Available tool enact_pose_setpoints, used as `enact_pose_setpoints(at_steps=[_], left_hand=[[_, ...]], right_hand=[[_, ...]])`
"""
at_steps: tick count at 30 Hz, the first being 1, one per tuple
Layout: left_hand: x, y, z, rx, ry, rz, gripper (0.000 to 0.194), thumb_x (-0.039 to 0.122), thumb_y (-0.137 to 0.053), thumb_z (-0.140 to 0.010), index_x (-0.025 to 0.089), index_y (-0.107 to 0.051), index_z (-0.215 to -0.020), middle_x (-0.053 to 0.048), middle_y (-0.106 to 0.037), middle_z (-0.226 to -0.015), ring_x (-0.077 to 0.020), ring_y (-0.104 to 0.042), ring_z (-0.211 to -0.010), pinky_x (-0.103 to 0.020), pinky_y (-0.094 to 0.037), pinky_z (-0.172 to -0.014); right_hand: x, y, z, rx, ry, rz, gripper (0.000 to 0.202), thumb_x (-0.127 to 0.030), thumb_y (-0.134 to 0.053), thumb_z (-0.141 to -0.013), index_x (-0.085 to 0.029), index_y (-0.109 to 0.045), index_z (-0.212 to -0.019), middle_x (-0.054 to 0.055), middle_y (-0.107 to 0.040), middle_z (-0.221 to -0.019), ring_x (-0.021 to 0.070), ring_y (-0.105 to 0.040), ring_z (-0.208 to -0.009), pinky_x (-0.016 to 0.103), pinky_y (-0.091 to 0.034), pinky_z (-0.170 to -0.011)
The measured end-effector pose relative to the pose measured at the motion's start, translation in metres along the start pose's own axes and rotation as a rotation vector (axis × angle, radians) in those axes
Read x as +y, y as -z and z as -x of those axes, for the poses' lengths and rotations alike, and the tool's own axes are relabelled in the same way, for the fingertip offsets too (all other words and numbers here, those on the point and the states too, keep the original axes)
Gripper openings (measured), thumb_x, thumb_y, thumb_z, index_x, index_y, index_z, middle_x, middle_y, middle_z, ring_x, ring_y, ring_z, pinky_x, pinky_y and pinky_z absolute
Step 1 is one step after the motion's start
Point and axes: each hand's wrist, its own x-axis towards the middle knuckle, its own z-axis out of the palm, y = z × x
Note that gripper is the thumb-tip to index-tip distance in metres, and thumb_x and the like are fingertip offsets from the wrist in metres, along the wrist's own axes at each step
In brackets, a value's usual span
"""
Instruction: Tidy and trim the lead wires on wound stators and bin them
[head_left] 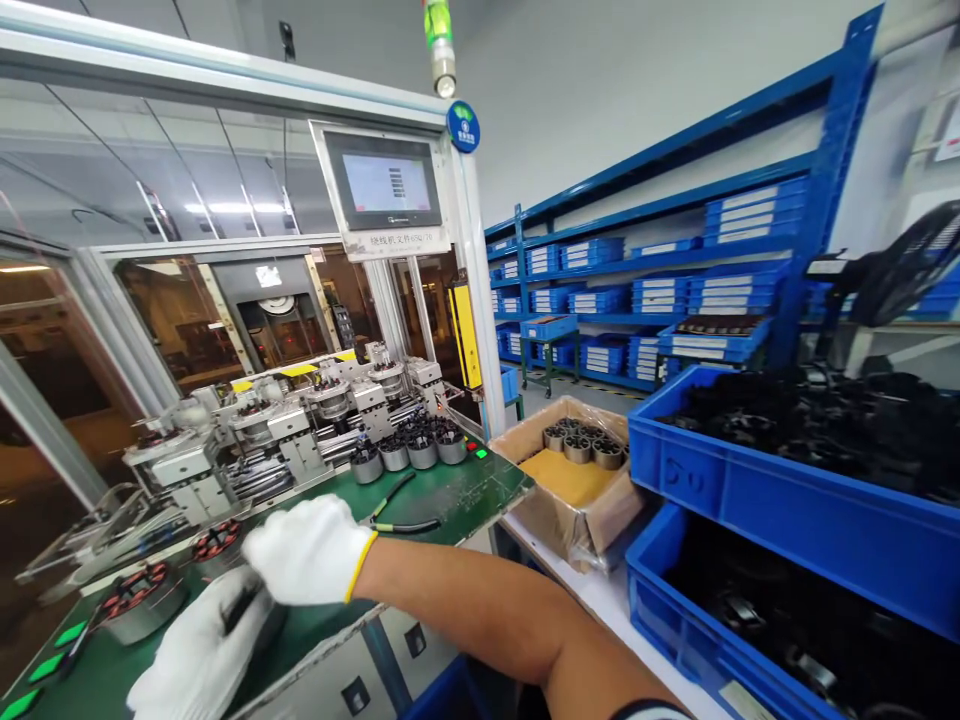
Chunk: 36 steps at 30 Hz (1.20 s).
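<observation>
Both hands wear white gloves over the green bench top (480, 494). My right hand (307, 550), with a yellow cuff edge, has its fingers curled down next to my left hand (210, 640). The left fingers are bent round a dark object (244, 608), mostly hidden between the hands. Just beyond them is a metal ring with red windings (216, 541); another wound ring (142, 600) stands to the left. Green-handled pliers (405, 526) lie open on the bench to the right of the hands. Several grey rings (422, 453) stand farther back.
Behind the bench top runs a winding machine (300, 420) under a screen (390, 185). At the right are a cardboard box (551, 505) with rings and stacked blue bins (750, 490) of black parts. Blue shelves (660, 170) stand behind.
</observation>
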Motion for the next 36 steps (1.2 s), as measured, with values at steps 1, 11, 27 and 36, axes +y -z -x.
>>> enact_pose_setpoints(at_steps=[1, 11, 27, 36], left_hand=[[0.004, 0.002, 0.001, -0.035, -0.002, -0.01, 0.027, 0.046, -0.051, -0.077, 0.03, -0.067, -0.091, 0.003, -0.073, -0.095, -0.0249, -0.066, -0.094, -0.036, -0.05, -0.09], [0.014, -0.004, 0.001, 0.021, -0.107, 0.145, 0.027, 0.026, -0.045, -0.081, 0.02, -0.066, -0.097, -0.004, -0.07, -0.102, -0.0196, -0.063, -0.098, -0.03, -0.049, -0.089], [0.019, -0.007, 0.008, 0.11, -0.152, 0.09, 0.019, 0.026, -0.047, -0.085, 0.021, -0.065, -0.091, -0.003, -0.069, -0.095, -0.019, -0.062, -0.093, -0.031, -0.047, -0.085], [0.012, 0.015, 0.012, 0.088, -0.153, -0.017, 0.022, 0.032, -0.058, -0.079, 0.024, -0.064, -0.099, -0.003, -0.066, -0.106, -0.0209, -0.058, -0.103, -0.034, -0.045, -0.091]], right_hand=[[0.005, -0.003, -0.004, -0.057, -0.077, -0.044, 0.018, -0.022, -0.05, -0.077, -0.014, -0.065, -0.084, 0.011, -0.069, -0.085, 0.0297, -0.066, -0.074, 0.04, -0.05, -0.052], [0.002, -0.022, 0.023, -0.075, 0.029, -0.202, 0.028, -0.034, -0.049, -0.081, -0.017, -0.07, -0.077, 0.008, -0.07, -0.075, 0.0199, -0.064, -0.07, 0.028, -0.041, -0.06], [0.013, -0.027, 0.028, -0.239, -0.306, -0.867, 0.02, -0.028, -0.048, -0.075, -0.017, -0.064, -0.069, -0.002, -0.058, -0.052, 0.0107, -0.052, -0.045, 0.021, -0.038, -0.046], [0.045, -0.035, 0.023, 0.101, -0.672, -1.581, 0.025, -0.04, -0.055, -0.069, -0.015, -0.058, -0.069, -0.006, -0.045, -0.044, 0.0056, -0.034, -0.032, 0.018, -0.021, -0.031]])
